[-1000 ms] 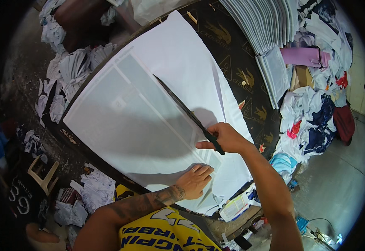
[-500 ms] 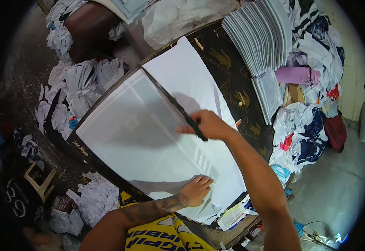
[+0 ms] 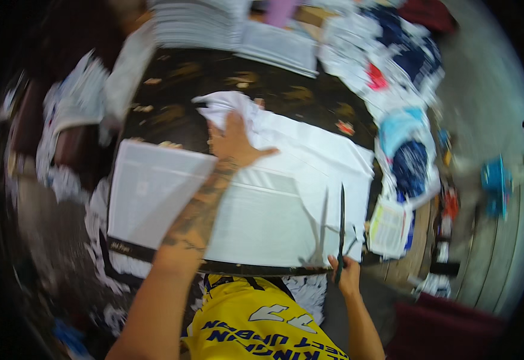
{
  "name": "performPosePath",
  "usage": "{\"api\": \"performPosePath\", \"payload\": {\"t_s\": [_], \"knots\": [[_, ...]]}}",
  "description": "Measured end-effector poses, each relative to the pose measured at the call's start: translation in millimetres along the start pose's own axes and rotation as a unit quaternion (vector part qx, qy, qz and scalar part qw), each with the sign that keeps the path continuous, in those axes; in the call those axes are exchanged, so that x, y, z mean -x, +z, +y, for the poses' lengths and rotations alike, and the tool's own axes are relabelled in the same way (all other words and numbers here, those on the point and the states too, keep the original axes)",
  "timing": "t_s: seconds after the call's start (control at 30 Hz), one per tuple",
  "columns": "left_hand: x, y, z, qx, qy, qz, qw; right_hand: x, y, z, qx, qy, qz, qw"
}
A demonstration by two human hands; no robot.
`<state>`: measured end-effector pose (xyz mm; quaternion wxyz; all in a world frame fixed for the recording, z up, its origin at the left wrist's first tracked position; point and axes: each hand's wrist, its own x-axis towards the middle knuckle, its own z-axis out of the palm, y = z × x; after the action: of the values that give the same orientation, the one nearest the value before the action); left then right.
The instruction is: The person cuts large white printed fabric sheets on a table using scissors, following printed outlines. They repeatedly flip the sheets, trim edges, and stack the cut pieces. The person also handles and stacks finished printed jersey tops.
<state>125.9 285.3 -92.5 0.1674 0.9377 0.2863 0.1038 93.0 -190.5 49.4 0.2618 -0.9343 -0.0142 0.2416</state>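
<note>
A sheet of white cloth lies over a pale grey printed panel on the dark table. Its far left end is bunched up. My left hand presses on the cloth near that bunch, thumb stretched out to the side and fingers pointing away from me, a little blurred. Past the table's near right edge, my right hand is closed round the dark green handles of a pair of scissors. Their blades point away from me, apart from each other, above the cloth's right part.
A stack of folded grey-white pieces stands at the table's far side, with a flat folded bundle beside it. Heaped white and navy cloth lies at far right. A printed sheet sits by the right edge; a blue plastic item stands farther right.
My view has turned. My left hand has gone from the panel's near end to the cloth, now bunched at one end. My right hand has drawn the scissors back toward the near right edge.
</note>
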Motion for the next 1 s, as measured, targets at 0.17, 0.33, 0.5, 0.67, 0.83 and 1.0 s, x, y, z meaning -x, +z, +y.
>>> {"api": "performPosePath", "payload": {"t_s": [0.17, 0.33, 0.5, 0.67, 0.83, 1.0], "knots": [[58, 13, 310, 0.188, 0.198, 0.063, 0.960, 147, 6, 139, -0.138, 0.146, 0.086, 0.976], [250, -112, 399, 0.436, 0.528, -0.288, 0.669, 218, 32, 133, -0.160, 0.200, 0.077, 0.964], [188, -16, 312, 0.425, 0.350, -0.321, 0.771, 210, 67, 101, -0.198, 0.196, 0.076, 0.957], [76, 72, 282, 0.119, 0.532, -0.178, 0.819, 176, 102, 55, -0.329, 0.261, 0.085, 0.903], [105, 4, 287, 0.210, 0.391, -0.234, 0.865, 206, 119, 25, -0.421, 0.248, 0.081, 0.869], [187, -34, 207, 0.134, 0.476, -0.339, 0.800, 248, 148, -1, -0.468, 0.240, -0.030, 0.850]]}}
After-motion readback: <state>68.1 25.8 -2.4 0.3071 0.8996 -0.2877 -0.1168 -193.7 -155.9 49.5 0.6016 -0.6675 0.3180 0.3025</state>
